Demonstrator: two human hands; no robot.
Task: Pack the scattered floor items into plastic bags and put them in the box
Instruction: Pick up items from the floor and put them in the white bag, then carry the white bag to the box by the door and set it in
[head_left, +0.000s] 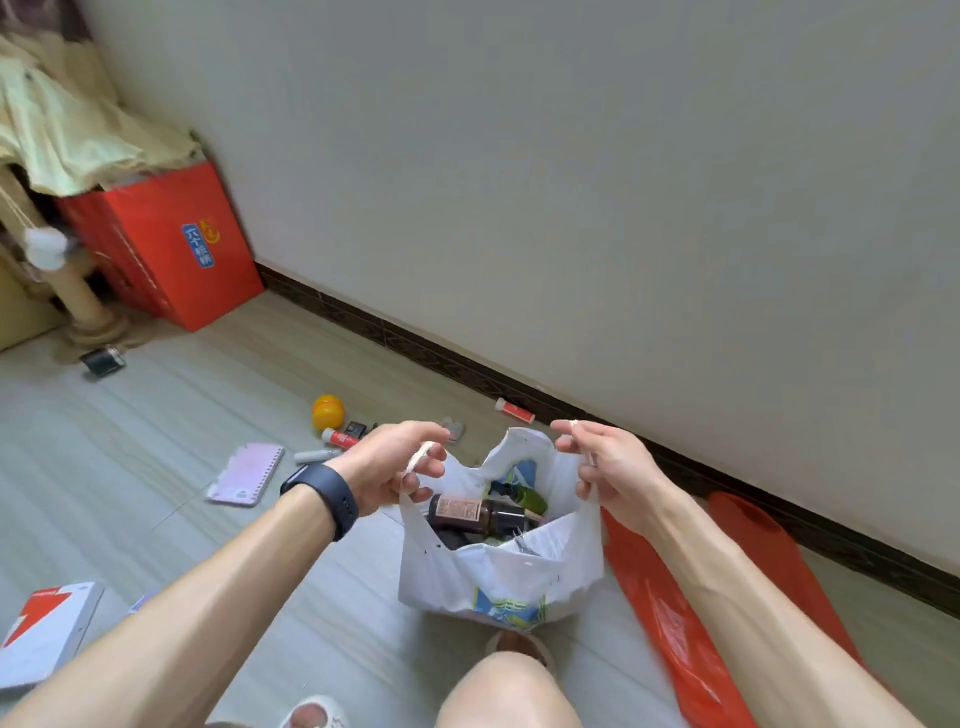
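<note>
Two hands (395, 462) gripping white bag (498, 577) handles, brown bottle (475, 512) inside

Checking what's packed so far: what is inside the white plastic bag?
A brown labelled glass bottle lies on top, a green bottle behind it. Deeper contents are hidden by the white plastic bag.

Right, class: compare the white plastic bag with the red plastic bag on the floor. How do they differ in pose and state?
The white bag stands upright and open; the red bag lies flat. The left hand and right hand grip the white bag's handles; nothing holds the red bag. The white bag contains a brown bottle; the red bag looks empty. Both are plastic bags.
</note>
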